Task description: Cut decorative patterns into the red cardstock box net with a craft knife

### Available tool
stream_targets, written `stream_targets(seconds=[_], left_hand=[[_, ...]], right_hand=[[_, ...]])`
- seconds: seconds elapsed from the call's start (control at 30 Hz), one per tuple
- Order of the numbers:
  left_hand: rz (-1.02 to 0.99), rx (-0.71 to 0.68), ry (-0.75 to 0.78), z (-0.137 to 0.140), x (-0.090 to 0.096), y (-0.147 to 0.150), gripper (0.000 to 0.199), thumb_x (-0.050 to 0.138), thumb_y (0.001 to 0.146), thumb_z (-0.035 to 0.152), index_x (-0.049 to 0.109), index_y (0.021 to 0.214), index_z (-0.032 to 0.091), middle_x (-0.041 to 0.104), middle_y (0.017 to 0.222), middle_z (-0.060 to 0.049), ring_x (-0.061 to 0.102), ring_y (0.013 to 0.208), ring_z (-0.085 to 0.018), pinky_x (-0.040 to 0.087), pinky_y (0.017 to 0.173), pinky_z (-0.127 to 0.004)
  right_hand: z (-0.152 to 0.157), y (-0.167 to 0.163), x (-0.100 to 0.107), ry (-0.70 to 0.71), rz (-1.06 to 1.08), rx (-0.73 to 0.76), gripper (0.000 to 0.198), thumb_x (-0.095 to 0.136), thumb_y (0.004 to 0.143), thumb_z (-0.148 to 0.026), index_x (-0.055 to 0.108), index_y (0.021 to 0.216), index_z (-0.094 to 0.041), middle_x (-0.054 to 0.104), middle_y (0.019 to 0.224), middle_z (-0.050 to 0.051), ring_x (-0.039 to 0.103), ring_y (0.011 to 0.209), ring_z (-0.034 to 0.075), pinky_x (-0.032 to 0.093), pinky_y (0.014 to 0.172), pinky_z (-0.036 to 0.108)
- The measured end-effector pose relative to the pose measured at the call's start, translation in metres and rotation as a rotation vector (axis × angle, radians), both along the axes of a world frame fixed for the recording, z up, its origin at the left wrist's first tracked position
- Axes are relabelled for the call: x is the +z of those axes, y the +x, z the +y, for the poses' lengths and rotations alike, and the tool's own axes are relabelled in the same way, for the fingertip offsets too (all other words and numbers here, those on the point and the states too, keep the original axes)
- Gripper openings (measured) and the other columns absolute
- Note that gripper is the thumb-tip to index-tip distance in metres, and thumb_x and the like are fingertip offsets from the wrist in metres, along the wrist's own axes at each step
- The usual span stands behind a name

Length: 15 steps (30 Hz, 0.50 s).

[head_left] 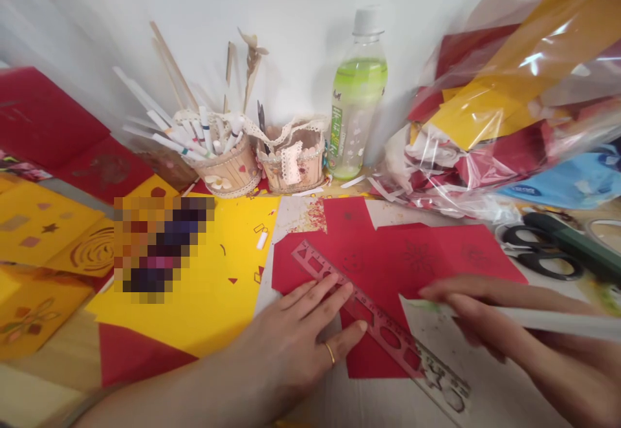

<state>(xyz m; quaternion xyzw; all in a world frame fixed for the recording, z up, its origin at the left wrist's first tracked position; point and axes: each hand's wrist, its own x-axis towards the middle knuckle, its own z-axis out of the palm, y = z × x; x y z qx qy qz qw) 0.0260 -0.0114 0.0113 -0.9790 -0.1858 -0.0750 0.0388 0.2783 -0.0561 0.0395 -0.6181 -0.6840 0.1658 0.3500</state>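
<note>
My left hand (pixel 313 334), with a gold ring on one finger, lies with fingers stretched out and spread. Its fingertips press on a clear plastic ruler (pixel 383 315) with cut-out shapes, which lies slantwise across red paper (pixel 310 253) cut in a cross-like shape. Faint drawings, among them a smiling face, mark the paper. My right hand (pixel 514 334) is closed around a slim white pen (pixel 548 320) with a greenish front end. It is held nearly level, just right of the ruler, and blur hides its exact tip.
Yellow paper (pixel 208 221) with small cut bits lies left. Behind stand a cup of white markers (pixel 228 169), a second wooden cup (pixel 291 166) and a green drink bottle (pixel 359 105). Black-handled scissors (pixel 543 253) lie right, below a clear bag of paper scraps (pixel 485 130).
</note>
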Motion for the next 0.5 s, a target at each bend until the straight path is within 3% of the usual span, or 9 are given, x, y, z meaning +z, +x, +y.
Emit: stream_targets(seconds=[0.07,0.17,0.27,0.5], left_hand=[[0.002,0.018,0.012,-0.001,-0.003,0.0,0.039,0.048,0.092,0.031,0.043,0.13,0.026,0.045,0.135,-0.014,0.043,0.123,-0.027,0.043,0.092,-0.038],[-0.017,0.05,0.033,-0.001,-0.007,0.0,0.037,0.046,0.093,0.034,0.042,0.129,0.029,0.044,0.135,-0.012,0.045,0.123,-0.024,0.043,0.093,-0.034],[-0.052,0.066,0.038,-0.002,-0.009,0.0,0.034,0.044,0.094,0.034,0.044,0.128,0.03,0.045,0.135,-0.01,0.045,0.123,-0.022,0.043,0.095,-0.032],[-0.057,0.064,-0.008,-0.004,-0.006,0.0,0.035,0.05,0.092,0.028,0.046,0.127,0.027,0.045,0.135,-0.013,0.041,0.126,-0.025,0.041,0.098,-0.037]], right_hand=[[0.015,-0.021,0.008,-0.164,0.184,0.103,0.018,0.05,0.084,-0.038,0.053,0.072,-0.025,0.055,0.053,-0.003,0.051,0.04,0.011,0.043,0.032,0.019],[0.023,-0.041,0.007,-0.235,0.22,0.162,0.017,0.049,0.081,-0.029,0.044,0.066,-0.022,0.051,0.053,-0.004,0.05,0.043,0.01,0.041,0.035,0.018],[0.019,-0.044,-0.001,-0.256,0.148,0.191,0.019,0.045,0.083,-0.028,0.042,0.065,-0.022,0.053,0.053,-0.003,0.049,0.044,0.011,0.04,0.037,0.019],[0.01,-0.04,-0.011,-0.162,0.057,0.232,0.02,0.047,0.086,-0.03,0.044,0.068,-0.022,0.058,0.056,-0.003,0.053,0.046,0.011,0.041,0.042,0.02]])
